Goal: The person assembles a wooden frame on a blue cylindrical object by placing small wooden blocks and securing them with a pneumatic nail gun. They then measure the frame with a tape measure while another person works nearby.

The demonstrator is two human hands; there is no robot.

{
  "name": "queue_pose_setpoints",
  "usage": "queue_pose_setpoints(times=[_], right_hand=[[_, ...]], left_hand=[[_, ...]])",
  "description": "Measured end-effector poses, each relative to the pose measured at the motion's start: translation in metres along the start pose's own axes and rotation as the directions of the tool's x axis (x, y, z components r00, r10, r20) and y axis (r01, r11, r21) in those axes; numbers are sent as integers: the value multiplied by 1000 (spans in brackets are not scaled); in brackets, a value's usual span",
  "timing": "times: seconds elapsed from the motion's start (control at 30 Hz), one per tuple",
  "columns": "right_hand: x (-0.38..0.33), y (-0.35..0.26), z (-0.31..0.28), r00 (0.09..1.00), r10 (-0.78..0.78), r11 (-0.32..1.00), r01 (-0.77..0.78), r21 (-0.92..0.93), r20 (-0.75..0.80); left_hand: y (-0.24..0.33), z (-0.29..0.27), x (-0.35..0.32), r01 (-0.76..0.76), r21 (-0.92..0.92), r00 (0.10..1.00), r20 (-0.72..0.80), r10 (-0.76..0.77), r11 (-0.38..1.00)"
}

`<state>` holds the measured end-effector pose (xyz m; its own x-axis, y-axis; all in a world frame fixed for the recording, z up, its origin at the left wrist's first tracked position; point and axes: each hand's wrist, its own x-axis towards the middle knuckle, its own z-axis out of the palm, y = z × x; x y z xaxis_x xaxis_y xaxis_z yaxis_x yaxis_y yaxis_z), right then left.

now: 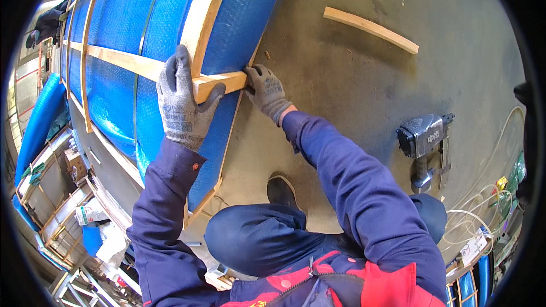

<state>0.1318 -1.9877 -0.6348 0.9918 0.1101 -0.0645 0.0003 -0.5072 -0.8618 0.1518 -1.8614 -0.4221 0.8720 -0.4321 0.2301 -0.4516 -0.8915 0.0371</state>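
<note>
My left hand [185, 102], in a grey work glove, grips the corner where wooden slats meet. Its fingers lie along the upright slat [206, 8] and its thumb presses the short wooden crosspiece [224, 84]. Fingers curled, my gloved right hand [266, 88] holds the crosspiece's right end. The slats form a frame around a large load wrapped in blue bubble wrap [242, 14]. Another slat [122, 60] runs left from the same corner, partly behind my left fingers.
A nail gun [424, 142] stands on the concrete floor at right, near a coiled pale hose [475, 216]. One loose wooden slat [372, 28] lies farther off. At far left, a dark-gloved hand [48, 25] touches the frame. Wooden frames and bags [94, 213] crowd the lower left.
</note>
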Motion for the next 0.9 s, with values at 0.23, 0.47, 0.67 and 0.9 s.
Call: queue_pose_setpoints(times=[0.23, 0.47, 0.67, 0.9], right_hand=[[-18, 4, 8, 999, -43, 999, 43, -6, -19], [-18, 8, 20, 997, 55, 998, -53, 36, -48], [-10, -1, 3, 998, -51, 998, 51, 28, 30], [-6, 14, -22, 970, -157, 985, 139, 103, 188]], left_hand=[[1, 0, -3, 41, 21, 999, 6, -41, 999], [1, 0, -3, 33, 41, 999, 21, -34, 999], [0, 3, -4, 54, 15, 997, 49, -55, 998], [4, -1, 1, 60, 6, 997, 53, -60, 998]])
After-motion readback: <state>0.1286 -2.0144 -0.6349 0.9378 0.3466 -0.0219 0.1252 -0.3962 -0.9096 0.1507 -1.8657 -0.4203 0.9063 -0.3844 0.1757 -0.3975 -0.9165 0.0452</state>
